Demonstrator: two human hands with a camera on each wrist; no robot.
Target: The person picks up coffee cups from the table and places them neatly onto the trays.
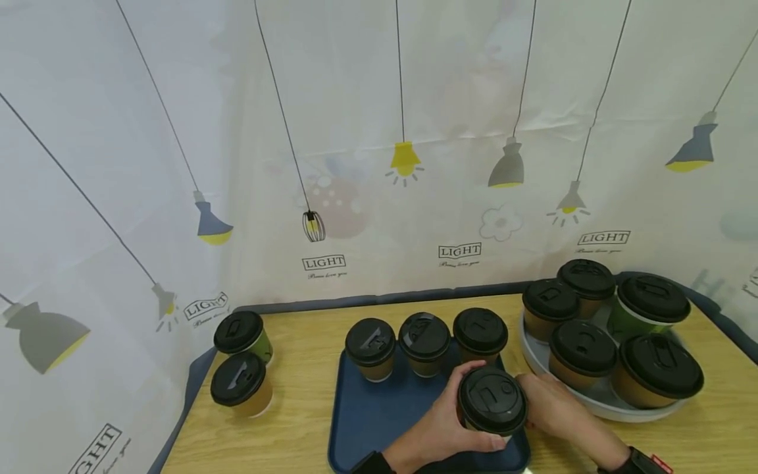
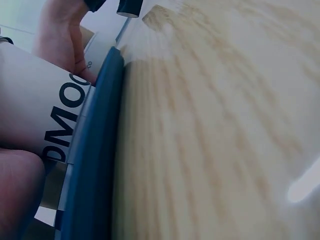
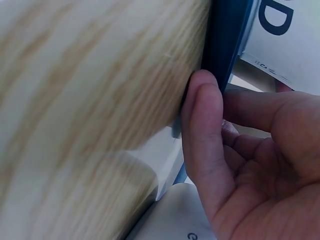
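Observation:
In the head view my left hand [image 1: 441,428] grips a paper coffee cup [image 1: 493,398] with a black lid, thumb and fingers around its side. The cup is over the right part of a blue tray [image 1: 373,431]. Dark letters show on its white wall in the left wrist view, low by the tray rim [image 2: 97,145]. On the tray's right side, my right hand [image 1: 553,401] pinches the rim between thumb and finger, as the right wrist view shows. Three lidded brown cups stand in a row at the tray's back, the middle one [image 1: 424,345] among them.
A round pale tray [image 1: 636,413] at the right holds several lidded cups, one green [image 1: 648,306]. Left of the blue tray, a green cup [image 1: 239,332] and a brown cup [image 1: 241,385] stand on the wooden table [image 1: 302,382]. A printed cloth [image 1: 379,197] hangs behind.

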